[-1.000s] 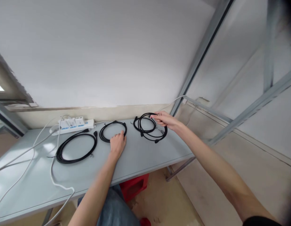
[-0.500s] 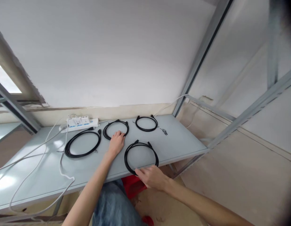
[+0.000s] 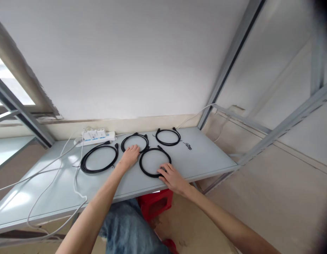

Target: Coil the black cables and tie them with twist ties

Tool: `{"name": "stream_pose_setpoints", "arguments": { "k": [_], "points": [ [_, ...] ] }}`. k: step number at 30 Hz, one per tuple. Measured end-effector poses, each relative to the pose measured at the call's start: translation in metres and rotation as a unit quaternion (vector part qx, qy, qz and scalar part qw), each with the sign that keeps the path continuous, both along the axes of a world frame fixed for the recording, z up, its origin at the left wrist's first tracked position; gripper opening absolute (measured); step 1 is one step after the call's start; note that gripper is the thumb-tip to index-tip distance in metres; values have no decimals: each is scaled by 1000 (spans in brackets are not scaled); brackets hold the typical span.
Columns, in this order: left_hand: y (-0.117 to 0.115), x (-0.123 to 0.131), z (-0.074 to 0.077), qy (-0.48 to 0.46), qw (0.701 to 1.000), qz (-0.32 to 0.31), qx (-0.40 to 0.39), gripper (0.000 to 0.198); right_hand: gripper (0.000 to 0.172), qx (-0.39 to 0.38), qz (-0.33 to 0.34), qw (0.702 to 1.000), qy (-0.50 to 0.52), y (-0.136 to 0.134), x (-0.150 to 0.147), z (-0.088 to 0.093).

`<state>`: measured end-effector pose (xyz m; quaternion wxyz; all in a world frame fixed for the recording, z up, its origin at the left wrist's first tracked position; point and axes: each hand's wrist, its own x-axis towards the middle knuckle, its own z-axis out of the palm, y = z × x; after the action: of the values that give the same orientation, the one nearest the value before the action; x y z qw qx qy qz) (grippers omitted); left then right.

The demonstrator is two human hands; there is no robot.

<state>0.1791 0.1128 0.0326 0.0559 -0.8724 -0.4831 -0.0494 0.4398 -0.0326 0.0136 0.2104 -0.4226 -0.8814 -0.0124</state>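
Observation:
Several coiled black cables lie on the grey tabletop. My left hand (image 3: 129, 156) rests over the front rim of the back-middle coiled black cable (image 3: 121, 145), its fingers curled onto it. At the front, my right hand (image 3: 174, 179) has its fingers and thumb on the right front edge of another coiled black cable (image 3: 141, 165), which lies flat. That loop's back edge meets the coil by my left hand. A larger coil (image 3: 82, 165) lies to the left and a smaller coil (image 3: 168, 144) at the back right, both apart from my hands.
A white power strip (image 3: 110, 136) with plugged-in adapters stands at the back left. White cords (image 3: 76, 183) trail over the left side. Small black ties (image 3: 188, 145) lie right of the back coil. A red stool (image 3: 155, 206) is below the table edge; metal posts (image 3: 226, 77) frame the table.
My right hand has moved the front coil away from the table's edge, back against the middle coil. My left hand stays at the middle coil. The view has shifted slightly.

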Motion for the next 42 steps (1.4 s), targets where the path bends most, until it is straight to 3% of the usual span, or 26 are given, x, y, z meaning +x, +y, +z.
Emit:
{"name": "stream_pose_setpoints", "arguments": {
  "k": [3, 6, 11, 14, 17, 20, 24, 26, 27, 29, 31, 33, 37, 42],
  "points": [
    [6, 7, 8, -10, 1000, 0, -18, 34, 33, -13, -4, 1000, 16, -2, 0, -3],
    [14, 12, 25, -60, 997, 45, -18, 39, 41, -40, 12, 999, 1, 2, -2, -3],
    [16, 11, 73, -199, 973, 92, 68, 41, 47, -101, 36, 994, -7, 18, -11, 0],
    [2, 4, 106, -284, 945, 76, 141, 37, 46, -104, 44, 994, 8, 41, -26, -3],
    [-21, -5, 130, -347, 911, 47, 219, 34, 45, -88, 52, 995, 20, 79, -45, -9],
    [-46, -12, 135, -352, 890, 8, 291, 28, 42, -83, 47, 995, 41, 123, -64, -14],
    [-77, -16, 111, -268, 881, -126, 368, 22, 31, -93, 54, 981, 162, 161, -85, -15],
    [-92, -17, 89, -210, 877, -204, 382, 20, 30, -118, 40, 942, 311, 161, -88, -15],
    [-99, -17, 77, -192, 874, -232, 382, 21, 33, -149, 33, 904, 398, 157, -85, -14],
    [-110, -17, 55, -153, 875, -284, 360, 21, 46, -250, 36, 793, 555, 141, -71, -13],
    [-116, -16, 37, -130, 874, -334, 329, 23, 56, -397, 85, 671, 620, 121, -46, -8],
    [-116, -15, 24, -118, 876, -367, 288, 27, 49, -486, 97, 598, 630, 102, -13, -1],
    [-111, -13, 5, -84, 902, -382, 186, 31, 45, -588, 38, 522, 617, 74, 34, 18],
    [-104, -20, -1, -99, 943, -313, 65, 30, 38, -560, -14, 481, 675, 58, 26, 23]
  ]
}}
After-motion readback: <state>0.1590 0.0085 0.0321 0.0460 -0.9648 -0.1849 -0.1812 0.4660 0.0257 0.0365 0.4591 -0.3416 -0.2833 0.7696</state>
